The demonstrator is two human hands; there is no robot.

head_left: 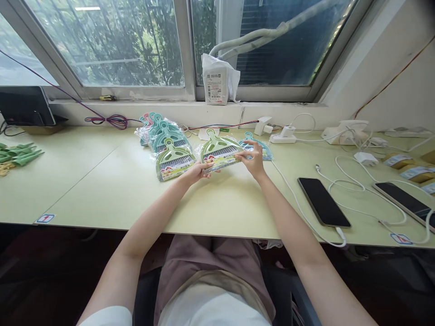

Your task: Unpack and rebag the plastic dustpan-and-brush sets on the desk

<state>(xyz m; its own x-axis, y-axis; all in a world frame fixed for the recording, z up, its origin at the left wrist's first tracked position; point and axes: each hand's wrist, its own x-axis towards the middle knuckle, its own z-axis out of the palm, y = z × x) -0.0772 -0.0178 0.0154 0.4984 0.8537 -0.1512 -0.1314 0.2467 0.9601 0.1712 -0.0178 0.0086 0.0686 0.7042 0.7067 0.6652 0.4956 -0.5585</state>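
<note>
A green dustpan-and-brush set in clear wrap is held up over the table between both hands. My left hand grips its lower left corner, and my right hand pinches its right edge. Just left of it lies another wrapped green set, in front of a pile of wrapped teal sets with pink among them. A wrapped blue set rests on the table behind my right hand, partly hidden by it.
Two phones with white cables lie on the table at the right, near chargers. Green pieces lie far left, before a dark tablet. A wrapped packet stands on the sill.
</note>
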